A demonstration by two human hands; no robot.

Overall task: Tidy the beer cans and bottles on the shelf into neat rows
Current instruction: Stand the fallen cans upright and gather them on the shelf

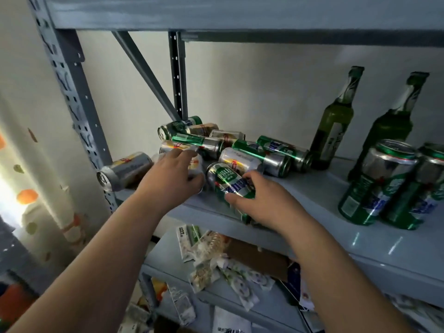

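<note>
A heap of several beer cans (242,150), green and silver, lies on its side on the grey shelf (336,212). My left hand (173,176) is wrapped over a silver can with an orange label (195,164) at the heap's left. My right hand (262,200) grips a lying green can (228,181) at the shelf's front edge. Another silver can (125,170) lies at the far left, its end over the edge. Two green bottles (334,126) (389,126) stand at the back right. Two upright green cans (377,183) (418,188) stand in front of them.
A grey perforated upright post (79,111) and a diagonal brace (149,78) frame the shelf's left end. The shelf above (216,13) hangs low. The shelf below holds scattered snack packets (216,260) and a cardboard piece (259,258).
</note>
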